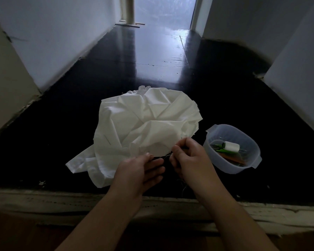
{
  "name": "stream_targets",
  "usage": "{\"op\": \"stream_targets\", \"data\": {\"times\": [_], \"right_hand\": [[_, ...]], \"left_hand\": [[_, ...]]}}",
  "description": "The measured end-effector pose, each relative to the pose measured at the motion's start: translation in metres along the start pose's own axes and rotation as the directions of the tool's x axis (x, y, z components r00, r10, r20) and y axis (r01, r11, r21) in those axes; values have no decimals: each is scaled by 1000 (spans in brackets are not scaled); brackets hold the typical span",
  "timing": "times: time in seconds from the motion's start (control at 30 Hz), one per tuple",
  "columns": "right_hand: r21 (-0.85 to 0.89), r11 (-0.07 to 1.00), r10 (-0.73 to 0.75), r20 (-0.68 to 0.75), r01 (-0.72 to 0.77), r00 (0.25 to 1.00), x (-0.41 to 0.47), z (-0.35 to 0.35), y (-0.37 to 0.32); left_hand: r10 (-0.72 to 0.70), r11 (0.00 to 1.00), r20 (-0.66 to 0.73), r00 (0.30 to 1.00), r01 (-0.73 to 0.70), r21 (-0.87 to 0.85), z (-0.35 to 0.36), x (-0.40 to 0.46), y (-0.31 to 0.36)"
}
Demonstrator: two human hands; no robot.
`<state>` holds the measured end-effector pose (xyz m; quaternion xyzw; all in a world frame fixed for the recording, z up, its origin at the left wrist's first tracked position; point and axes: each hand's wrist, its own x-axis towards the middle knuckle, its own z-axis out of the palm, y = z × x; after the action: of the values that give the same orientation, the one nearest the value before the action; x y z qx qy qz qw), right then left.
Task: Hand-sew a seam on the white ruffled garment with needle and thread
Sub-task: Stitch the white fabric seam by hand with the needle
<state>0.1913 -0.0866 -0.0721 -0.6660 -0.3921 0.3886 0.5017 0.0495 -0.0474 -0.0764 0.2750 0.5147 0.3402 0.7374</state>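
The white ruffled garment (143, 122) lies crumpled on the dark floor, its gathered ruffle at the far edge. My left hand (140, 173) pinches the garment's near edge between thumb and fingers. Just to its right, my right hand (187, 158) has its fingers curled, pinching the fabric edge and a thin pale thread (164, 156) that runs between the two hands. The needle is too small to make out.
A translucent plastic tub (214, 131) stands on the floor to the right of my right hand, holding a white thread spool (231, 147) and green-handled tools. White walls close in on both sides. A worn pale step edge (62, 201) runs across below my forearms.
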Motion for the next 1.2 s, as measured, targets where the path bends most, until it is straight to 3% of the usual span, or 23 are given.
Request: {"op": "stream_targets", "data": {"times": [0.5, 0.57, 0.63, 0.73, 0.8, 0.87, 1.03, 1.2], "right_hand": [[26, 999, 22, -14, -21, 1000, 0, -5, -2], [30, 999, 24, -13, -23, 1000, 0, -5, -1], [33, 999, 27, -11, -27, 1000, 0, -5, -2], [31, 999, 29, -15, -28, 999, 0, -3, -3], [28, 999, 29, -15, -28, 999, 0, -2, -3], [14, 1000, 24, -13, -23, 1000, 0, -2, -2], [-54, 998, -11, 1, 11, 1000, -2, 0, -2], [-68, 997, -29, 45, 32, 999, -6, 5, -2]], "left_hand": [[60, 997, -210, 976, -67, -23, -27, 27, 23], [43, 995, -184, 982, -26, 93, -27, 25, 23], [68, 946, -146, 987, -17, 325, -24, 15, 22], [294, 763, -79, 953, -184, 619, -19, -4, 21], [358, 693, -13, 934, -256, 674, -16, -14, 20], [310, 712, 55, 949, -270, 648, -11, -21, 15], [51, 942, 143, 988, -95, 322, 3, -20, -3], [4, 993, 140, 990, -20, 113, 7, -11, -17]]}}
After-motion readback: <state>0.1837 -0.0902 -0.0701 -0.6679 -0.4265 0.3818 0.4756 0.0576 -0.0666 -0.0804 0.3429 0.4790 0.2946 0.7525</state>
